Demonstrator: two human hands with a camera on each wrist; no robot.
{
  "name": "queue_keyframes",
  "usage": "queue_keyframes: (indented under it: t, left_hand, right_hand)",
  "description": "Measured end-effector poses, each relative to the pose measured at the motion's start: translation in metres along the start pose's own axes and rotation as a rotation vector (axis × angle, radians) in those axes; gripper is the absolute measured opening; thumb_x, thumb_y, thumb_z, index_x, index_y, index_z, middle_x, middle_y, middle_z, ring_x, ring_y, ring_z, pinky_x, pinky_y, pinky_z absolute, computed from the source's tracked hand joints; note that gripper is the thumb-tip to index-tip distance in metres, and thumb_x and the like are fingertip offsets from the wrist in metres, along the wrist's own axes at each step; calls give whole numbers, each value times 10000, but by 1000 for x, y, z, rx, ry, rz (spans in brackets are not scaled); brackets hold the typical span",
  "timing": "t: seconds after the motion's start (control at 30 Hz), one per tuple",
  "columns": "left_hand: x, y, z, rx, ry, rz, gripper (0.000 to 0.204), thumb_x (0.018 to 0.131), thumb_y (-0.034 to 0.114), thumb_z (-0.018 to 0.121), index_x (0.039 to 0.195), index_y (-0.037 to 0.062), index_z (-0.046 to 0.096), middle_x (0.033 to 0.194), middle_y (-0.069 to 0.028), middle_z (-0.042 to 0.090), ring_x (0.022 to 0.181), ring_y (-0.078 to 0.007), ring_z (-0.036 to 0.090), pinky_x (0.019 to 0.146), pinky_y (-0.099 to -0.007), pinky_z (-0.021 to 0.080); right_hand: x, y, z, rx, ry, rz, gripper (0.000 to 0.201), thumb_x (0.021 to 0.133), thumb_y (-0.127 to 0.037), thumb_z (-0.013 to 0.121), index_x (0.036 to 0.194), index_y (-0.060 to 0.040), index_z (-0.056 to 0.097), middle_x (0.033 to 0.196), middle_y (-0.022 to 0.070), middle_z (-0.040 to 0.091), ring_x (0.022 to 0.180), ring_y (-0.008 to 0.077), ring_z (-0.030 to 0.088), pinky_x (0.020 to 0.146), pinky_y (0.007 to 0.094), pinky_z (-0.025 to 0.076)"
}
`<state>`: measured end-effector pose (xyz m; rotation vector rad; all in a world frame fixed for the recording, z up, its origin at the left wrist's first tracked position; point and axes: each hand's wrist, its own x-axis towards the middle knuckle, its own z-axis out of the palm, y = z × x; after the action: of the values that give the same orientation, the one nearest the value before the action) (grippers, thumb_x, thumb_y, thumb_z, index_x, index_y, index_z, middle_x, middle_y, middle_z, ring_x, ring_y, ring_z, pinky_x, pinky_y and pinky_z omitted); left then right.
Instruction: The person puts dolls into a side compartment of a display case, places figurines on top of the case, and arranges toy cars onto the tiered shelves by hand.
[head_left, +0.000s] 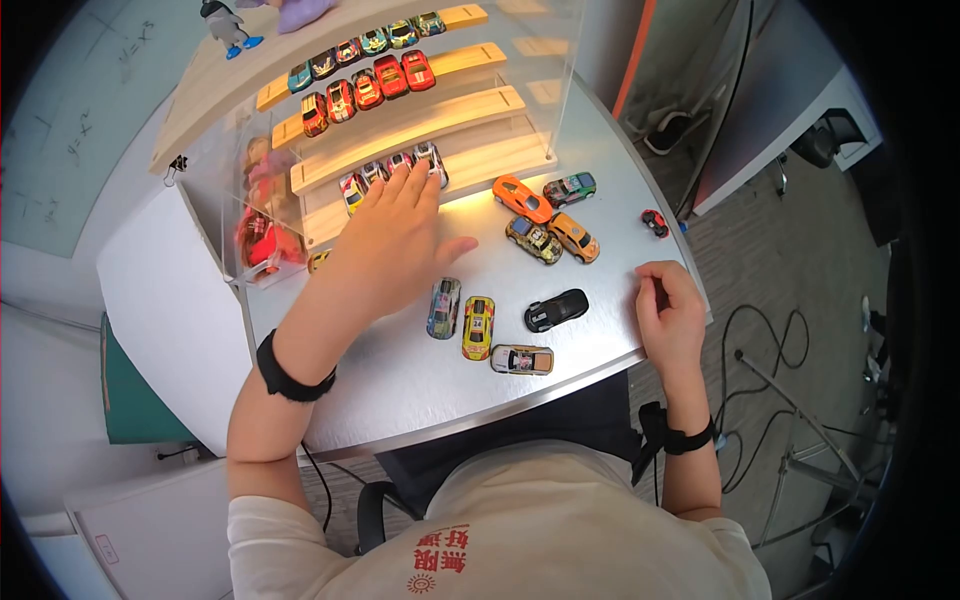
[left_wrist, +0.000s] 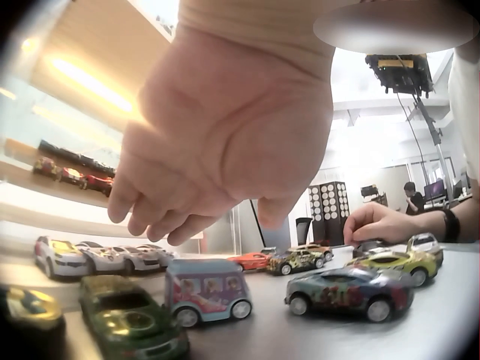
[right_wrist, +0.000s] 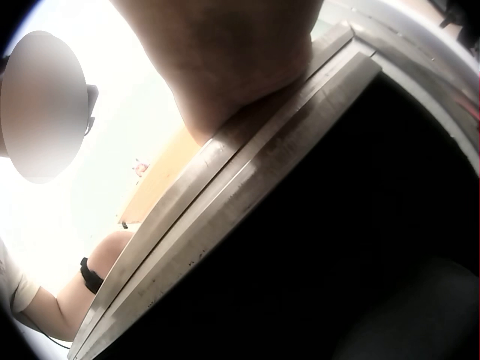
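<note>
Left grip (head_left: 395,235), head view: wide, fingers extended over the white cars (head_left: 351,190) on the lowest shelf (head_left: 490,176); I can't tell whether they touch.
Right grip (head_left: 672,315): narrow, loosely curled at the desk (head_left: 400,400) edge, holding nothing I can see.
Risk: those cars sit close together, so a sideways brush of my fingertips could skew one or tip it off.
Containers: red cars (head_left: 390,76) line an upper shelf; a clear box (head_left: 290,210) beside it has red toys (head_left: 270,245) inside.
Left wrist view: my palm is above the pastel van (left_wrist: 206,292) and green car (left_wrist: 127,319); dropping my wrist could knock either.
Right wrist view: blurred hand by the desk rim; fingers hidden.
</note>
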<state>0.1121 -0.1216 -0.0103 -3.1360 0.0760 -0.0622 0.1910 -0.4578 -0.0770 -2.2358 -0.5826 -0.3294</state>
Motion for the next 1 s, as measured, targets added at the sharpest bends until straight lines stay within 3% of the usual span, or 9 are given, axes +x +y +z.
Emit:
queue_keyframes:
  t: [0.1,0.17,0.2,0.27,0.3,0.53,0.67,0.83,1.0]
  left_hand:
    - [-17,-1,-29,-73,30,-2,705,1048,425,635,1505,-88,475,1584,-299,465,1512,-433,415,1234,-517,357]
    - [-29,-8,-63,-222,-76,-80,595,1023,323,699,1472,-35,542,1481,-250,591,1378,-401,572,1151,-479,459]
    - [-32,-8,-75,-229,-88,-89,595,1023,323,699,1472,-35,542,1481,-250,591,1378,-401,572,1151,-479,459]
    - [-33,-13,-91,-300,-97,-281,494,998,225,739,1421,9,604,1315,-224,689,1172,-369,692,1036,-434,540]
    - [-39,-24,-79,-291,35,-160,443,965,133,752,1370,3,629,1197,-204,718,1034,-363,717,936,-414,570]
    - [-38,-9,-42,-233,-190,-28,348,910,36,733,1251,49,660,1197,-151,650,1065,-386,686,910,-446,551]
    - [-30,-12,-30,-203,-163,-41,321,906,36,738,1210,34,637,1174,-151,615,1027,-399,681,885,-470,546]
    - [-26,-7,-22,-180,-84,-97,356,897,100,774,1213,42,622,1144,-168,628,1008,-413,680,866,-476,546]
    - [-22,-11,-14,-160,-147,-110,355,894,128,787,1203,39,635,1125,-182,641,1012,-410,682,868,-474,548]
  right_hand:
    - [0,0,0,2,6,-15,84,924,-32,651,986,-29,708,878,114,678,739,245,670,674,331,521]
    - [0,0,1,2,2,-29,86,926,-33,651,990,-28,708,880,114,677,739,246,669,675,329,520]
    - [1,-1,0,-6,1,-27,88,927,-31,651,993,-27,709,879,114,676,738,241,668,675,325,519]
    - [0,-2,0,-11,-6,-32,91,927,-30,651,997,-26,710,879,114,675,737,236,667,675,320,518]
    - [0,-1,1,-20,1,-31,94,928,-28,651,1000,-26,711,879,113,675,737,231,666,677,317,518]
    - [0,-2,1,-30,11,-29,93,934,-30,653,1005,-26,714,881,110,677,740,216,665,686,309,520]
    - [1,0,2,-31,24,-63,92,936,-29,653,1005,-25,713,876,109,673,739,213,660,686,308,517]
    - [-1,-1,1,-10,-4,20,93,939,-28,648,1007,-25,711,877,107,670,739,210,650,685,308,510]
    - [-1,0,1,8,6,3,87,936,-28,649,998,-27,710,873,105,670,743,217,651,682,312,509]
